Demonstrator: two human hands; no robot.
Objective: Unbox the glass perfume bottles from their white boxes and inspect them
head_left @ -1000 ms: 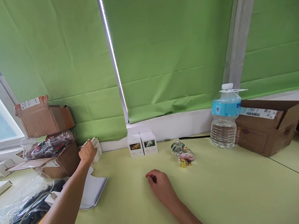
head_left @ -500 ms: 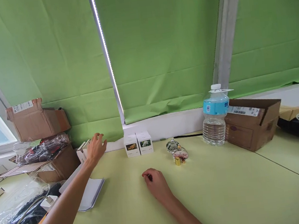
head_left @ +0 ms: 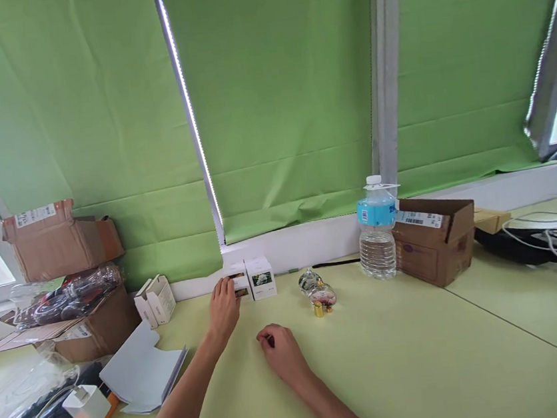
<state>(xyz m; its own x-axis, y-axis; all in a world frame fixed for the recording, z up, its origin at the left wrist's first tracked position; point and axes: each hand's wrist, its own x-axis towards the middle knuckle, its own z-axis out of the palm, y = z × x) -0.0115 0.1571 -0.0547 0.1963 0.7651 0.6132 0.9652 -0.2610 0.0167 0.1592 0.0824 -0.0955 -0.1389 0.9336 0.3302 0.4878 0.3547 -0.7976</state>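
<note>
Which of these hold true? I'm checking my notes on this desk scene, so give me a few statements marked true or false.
1. The left hand reaches the left one of two small white boxes. True.
2. The water bottle lies on its side. False: it stands upright.
3. The right hand rests on the table, fingers curled. True.
4. The small glass bottle stands left of the white boxes. False: it is to their right.

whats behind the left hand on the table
The left hand covers most of a small white box standing against the white ledge. Its twin, the second white box, shows a flower picture. The covered box's front and the grip on it are mostly hidden.
</note>
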